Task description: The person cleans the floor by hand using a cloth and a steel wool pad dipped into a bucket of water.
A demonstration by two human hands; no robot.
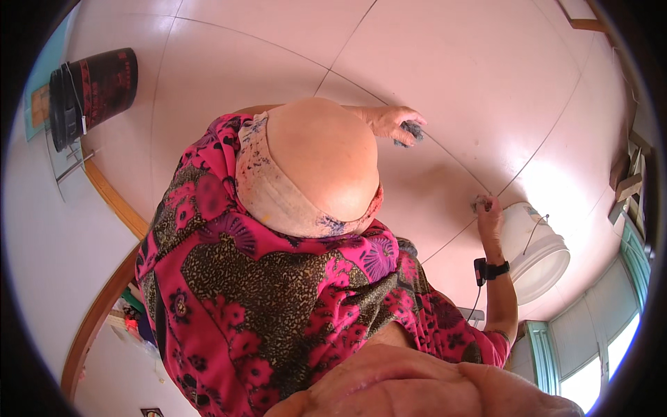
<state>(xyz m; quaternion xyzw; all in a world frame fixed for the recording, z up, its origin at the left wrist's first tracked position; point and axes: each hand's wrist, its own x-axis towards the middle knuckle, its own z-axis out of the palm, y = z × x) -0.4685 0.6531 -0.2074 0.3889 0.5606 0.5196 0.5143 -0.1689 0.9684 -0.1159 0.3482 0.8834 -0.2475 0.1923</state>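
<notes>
My left arm passes behind a bare, bent knee. My left hand is closed around a dark grey scouring pad, down at the pale tiled floor. Farther right, my right hand pinches a small greyish wad at the floor, near where dark tile joints meet. The wad's kind is too small to tell. A black band with a small device and cable circles my right wrist. Just beside that hand stands a white bucket with a wire handle.
A black and red bucket stands at the far left near a wooden edge strip. Wood pieces lie along the right side. Windows with teal frames are at the lower right. Bright glare lies on the floor behind the white bucket.
</notes>
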